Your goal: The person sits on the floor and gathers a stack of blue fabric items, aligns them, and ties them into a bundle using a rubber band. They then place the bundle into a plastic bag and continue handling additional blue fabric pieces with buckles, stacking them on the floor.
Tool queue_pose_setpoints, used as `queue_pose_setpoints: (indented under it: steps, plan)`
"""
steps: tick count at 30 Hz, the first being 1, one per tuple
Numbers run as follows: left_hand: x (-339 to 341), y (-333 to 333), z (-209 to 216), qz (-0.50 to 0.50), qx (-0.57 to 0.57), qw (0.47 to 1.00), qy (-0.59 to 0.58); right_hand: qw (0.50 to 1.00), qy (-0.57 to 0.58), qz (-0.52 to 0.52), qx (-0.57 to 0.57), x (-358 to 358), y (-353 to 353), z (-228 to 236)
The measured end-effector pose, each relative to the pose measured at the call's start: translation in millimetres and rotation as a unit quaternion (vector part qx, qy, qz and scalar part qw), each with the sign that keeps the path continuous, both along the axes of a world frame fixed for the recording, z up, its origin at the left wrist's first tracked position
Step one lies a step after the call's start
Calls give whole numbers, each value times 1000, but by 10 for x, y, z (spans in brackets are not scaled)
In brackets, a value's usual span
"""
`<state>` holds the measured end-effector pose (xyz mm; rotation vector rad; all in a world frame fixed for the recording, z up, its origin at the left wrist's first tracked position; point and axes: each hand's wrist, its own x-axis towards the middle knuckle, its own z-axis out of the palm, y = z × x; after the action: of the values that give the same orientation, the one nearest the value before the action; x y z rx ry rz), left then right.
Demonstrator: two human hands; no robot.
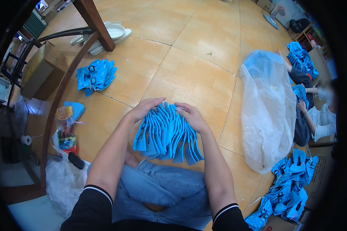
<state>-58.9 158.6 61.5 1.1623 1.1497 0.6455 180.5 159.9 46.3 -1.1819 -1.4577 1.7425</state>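
Between my two hands stands a thick row of blue flat fabric pieces (165,133), packed side by side with their lower ends fanned out toward my lap. My left hand (147,108) curves round the far left end of the row. At the far right end, my right hand (192,118) presses in with its thumb and fingers round the pieces. Both palms are hidden. Ahead and to the left, a pile of blue patterned pieces with black buckles (95,77) lies on the floor.
A large clear plastic bag (266,115) lies to the right. Beyond it a person (320,119) sits handling blue pieces. More buckled blue pieces (291,184) are heaped at the near right. A wooden frame (54,115), cardboard box (44,71) and pale slippers (112,34) occupy the left.
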Motion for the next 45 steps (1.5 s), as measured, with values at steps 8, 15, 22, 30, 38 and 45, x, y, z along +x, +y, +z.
queue_pose_setpoints:
  steps: [8,15,22,30,38,45]
  plan:
    - [100,-116,-6,-101,-14,993,67,995,-83,52,15,-35,-157,29]
    - [83,-264,194,-164,6,978,131,988,-128,85,28,54,-240,93]
    - [220,-410,170,-134,64,975,166,993,-110,37,0,124,-433,69]
    - [16,-465,23,84,55,965,240,965,-101,-226,84,92,-364,-98]
    - [-163,-740,225,5,38,919,391,848,-16,-521,-97,466,-850,-12]
    - [-120,-1013,-34,7,42,950,309,876,82,-417,-230,531,-1213,-222]
